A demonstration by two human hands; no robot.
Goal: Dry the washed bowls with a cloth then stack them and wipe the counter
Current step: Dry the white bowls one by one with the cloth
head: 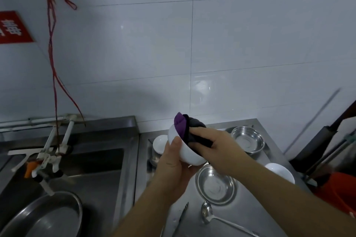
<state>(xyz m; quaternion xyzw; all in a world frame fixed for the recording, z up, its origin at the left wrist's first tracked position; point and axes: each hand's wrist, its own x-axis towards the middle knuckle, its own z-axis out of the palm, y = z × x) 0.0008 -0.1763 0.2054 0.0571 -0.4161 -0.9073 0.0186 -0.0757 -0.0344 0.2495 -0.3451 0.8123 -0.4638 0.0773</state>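
My left hand (173,167) holds a white bowl (187,155) tilted above the steel counter (248,215), thumb on its rim. My right hand (217,148) presses a purple and black cloth (185,127) into the bowl. Another white bowl (159,143) sits on the counter behind my left hand. A third white bowl (280,172) rests at the right. One steel bowl (247,139) stands at the back, and a second steel bowl (215,186) lies under my right forearm.
A steel sink (100,167) lies to the left with a white tap (48,158) and a large steel basin (44,217). A ladle (208,212) and tongs (182,215) lie on the near counter. An orange bucket (339,192) and dark poles stand at the right.
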